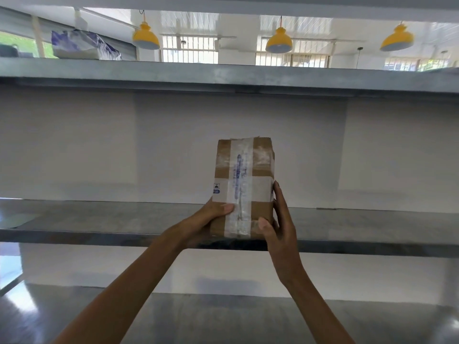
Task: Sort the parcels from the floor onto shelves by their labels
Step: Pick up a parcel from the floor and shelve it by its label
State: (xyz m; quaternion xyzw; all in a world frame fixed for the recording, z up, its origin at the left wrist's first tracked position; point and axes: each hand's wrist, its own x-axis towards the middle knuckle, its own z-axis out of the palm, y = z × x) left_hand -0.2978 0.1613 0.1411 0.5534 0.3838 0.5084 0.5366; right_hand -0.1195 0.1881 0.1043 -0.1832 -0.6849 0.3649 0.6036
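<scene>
We grip the taped parcel (pixel 244 175) upright between left hand (pixel 211 219) and right hand (pixel 278 227), at the middle shelf (pixel 99 219) front edge.

Head count at the shelving
One parcel (pixel 244 184), two hands: left hand (pixel 211 216), right hand (pixel 279 227); three shelves (pixel 99 219), three yellow lamps (pixel 278 40), one plastic-wrapped bundle (pixel 84 44).

My parcel (pixel 244 184) is brown, crossed by whitish tape (pixel 258 192) with blue print (pixel 238 170) (too blurred to read); the shelf (pixel 99 219) is grey, the lamps (pixel 278 42) yellow.
</scene>
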